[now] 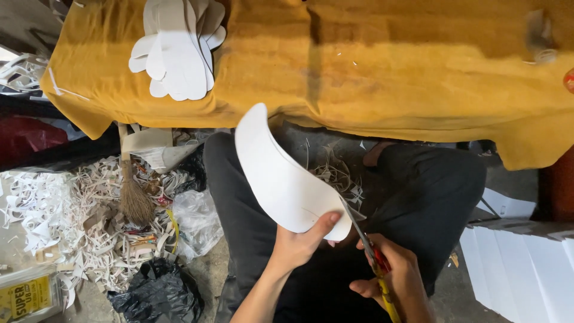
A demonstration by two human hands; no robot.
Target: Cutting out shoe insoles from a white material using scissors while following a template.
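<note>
My left hand grips the lower edge of a curved white card piece, shaped like a long sole, thumb on top. My right hand is closed on the red and yellow handles of a pair of scissors, whose blades reach up to the right edge of the white piece. Both hands are held over my lap, in dark trousers. A stack of cut white shapes lies on the mustard-yellow cloth ahead.
White paper offcuts pile on the floor at left, with a small broom, a clear plastic bag and a black bag. White sheets are stacked at right. A yellow packet sits bottom left.
</note>
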